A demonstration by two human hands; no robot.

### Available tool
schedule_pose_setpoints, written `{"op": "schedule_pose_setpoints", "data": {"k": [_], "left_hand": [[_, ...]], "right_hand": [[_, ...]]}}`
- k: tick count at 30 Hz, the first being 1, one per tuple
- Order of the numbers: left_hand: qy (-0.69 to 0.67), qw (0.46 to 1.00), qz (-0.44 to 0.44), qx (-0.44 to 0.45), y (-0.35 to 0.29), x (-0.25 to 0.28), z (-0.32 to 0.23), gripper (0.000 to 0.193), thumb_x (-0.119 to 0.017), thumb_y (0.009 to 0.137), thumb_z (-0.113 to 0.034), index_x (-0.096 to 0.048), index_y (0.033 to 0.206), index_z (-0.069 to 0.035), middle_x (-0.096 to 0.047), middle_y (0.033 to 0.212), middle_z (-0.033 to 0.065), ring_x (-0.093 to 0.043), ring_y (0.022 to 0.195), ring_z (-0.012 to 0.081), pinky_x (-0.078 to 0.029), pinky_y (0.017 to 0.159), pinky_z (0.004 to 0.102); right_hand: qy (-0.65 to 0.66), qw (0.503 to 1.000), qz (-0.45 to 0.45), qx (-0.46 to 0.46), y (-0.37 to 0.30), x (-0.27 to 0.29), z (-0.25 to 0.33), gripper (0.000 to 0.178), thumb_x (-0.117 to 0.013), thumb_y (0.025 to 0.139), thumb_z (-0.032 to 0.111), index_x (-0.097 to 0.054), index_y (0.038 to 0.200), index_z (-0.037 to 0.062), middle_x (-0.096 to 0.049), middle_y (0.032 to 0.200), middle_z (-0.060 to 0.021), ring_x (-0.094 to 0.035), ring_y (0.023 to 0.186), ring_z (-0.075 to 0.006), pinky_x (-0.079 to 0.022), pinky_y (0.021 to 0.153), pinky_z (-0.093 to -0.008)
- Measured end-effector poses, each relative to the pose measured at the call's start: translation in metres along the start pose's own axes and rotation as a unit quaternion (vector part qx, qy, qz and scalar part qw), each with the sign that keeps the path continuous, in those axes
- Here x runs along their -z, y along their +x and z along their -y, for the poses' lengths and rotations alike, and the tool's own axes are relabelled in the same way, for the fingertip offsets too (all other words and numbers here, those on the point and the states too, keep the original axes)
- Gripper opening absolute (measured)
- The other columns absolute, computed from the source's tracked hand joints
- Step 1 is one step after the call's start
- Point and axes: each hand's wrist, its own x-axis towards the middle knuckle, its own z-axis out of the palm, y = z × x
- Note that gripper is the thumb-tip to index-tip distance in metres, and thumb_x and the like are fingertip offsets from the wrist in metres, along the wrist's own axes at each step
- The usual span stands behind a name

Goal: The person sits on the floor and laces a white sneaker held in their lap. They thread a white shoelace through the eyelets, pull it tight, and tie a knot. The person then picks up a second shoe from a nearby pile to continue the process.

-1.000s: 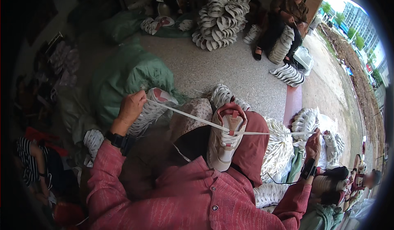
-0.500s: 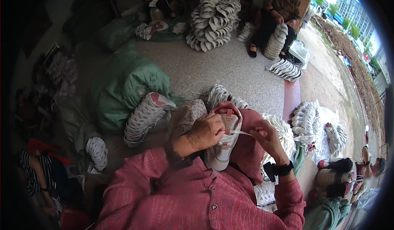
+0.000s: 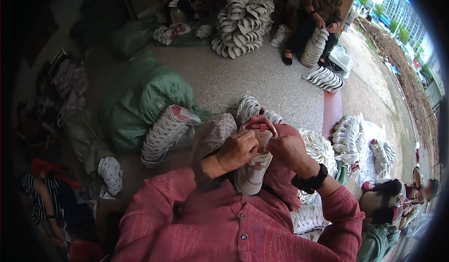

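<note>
A white and beige shoe upper (image 3: 251, 180) with a pink collar lies in my lap, toe toward me. My left hand (image 3: 239, 148) is closed at the left side of its lace opening, fingertips pinched on the upper's edge. Opposite it, my right hand (image 3: 288, 152) is closed at the right edge of the opening, with the white shoelace in its fingers; the fingertips are partly hidden. Between the hands shows the beige tongue (image 3: 263, 139) with a pink tab.
Stacked shoe uppers (image 3: 164, 138) lean by a green sack (image 3: 142, 100) at left. More stacks (image 3: 250, 107) stand beyond my knees, and laced uppers (image 3: 317, 152) lie at right. A tall pile (image 3: 245, 21) stands farther back. Other people (image 3: 320, 14) sit around.
My right hand has come in from the right to the shoe's opening, and the shoelace stretched between the hands no longer shows. My left hand has barely moved.
</note>
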Motion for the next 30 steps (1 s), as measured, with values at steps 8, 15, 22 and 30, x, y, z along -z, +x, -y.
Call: {"op": "schedule_pose_setpoints", "data": {"k": [8, 15, 22, 30], "left_hand": [[0.137, 0.948, 0.112, -0.264, 0.016, 0.02, -0.004, 0.015, -0.066, 0.076, -0.022, -0.061, 0.08, -0.008, -0.055, 0.084, 0.0027, -0.06, 0.084, 0.0187, -0.05, 0.074, 0.035], [-0.162, 0.926, 0.232, 0.251, -0.015, 0.072, 0.018, 0.023, -0.064, 0.092, -0.027, -0.069, 0.086, -0.005, -0.054, 0.074, -0.0019, -0.059, 0.063, 0.0136, -0.045, 0.053, 0.0269], [-0.723, 0.446, 0.114, 0.515, -0.057, 0.053, 0.017, 0.052, -0.054, 0.1, -0.045, -0.052, 0.13, -0.002, -0.045, 0.07, -0.0027, -0.044, 0.056, 0.0072, -0.037, 0.048, 0.0219], [-0.831, 0.377, -0.137, 0.386, -0.073, 0.059, 0.036, 0.033, -0.043, 0.107, -0.032, -0.056, 0.124, -0.007, -0.038, 0.068, -0.0039, -0.039, 0.056, 0.0081, -0.036, 0.053, 0.0245]], "right_hand": [[-0.3, 0.896, -0.047, 0.323, -0.029, 0.01, -0.009, 0.014, -0.059, 0.074, 0.019, -0.062, 0.082, 0.0073, -0.056, 0.08, -0.0035, -0.054, 0.07, -0.0187, -0.042, 0.07, -0.0334], [-0.267, 0.962, -0.061, -0.005, -0.074, 0.015, -0.003, 0.028, -0.061, 0.082, 0.016, -0.064, 0.106, 0.0023, -0.059, 0.094, -0.0099, -0.058, 0.092, -0.0271, -0.044, 0.088, -0.0394], [0.661, 0.668, -0.035, -0.34, -0.063, -0.006, 0.038, 0.021, -0.059, 0.1, 0.024, -0.063, 0.107, 0.0045, -0.061, 0.087, -0.0003, -0.058, 0.064, -0.0129, -0.045, 0.055, -0.0271], [0.831, 0.415, -0.316, -0.192, -0.08, -0.002, -0.028, 0.019, -0.052, 0.104, 0.023, -0.055, 0.113, 0.0074, -0.049, 0.076, 0.0047, -0.042, 0.057, -0.0072, -0.033, 0.05, -0.0213]]}}
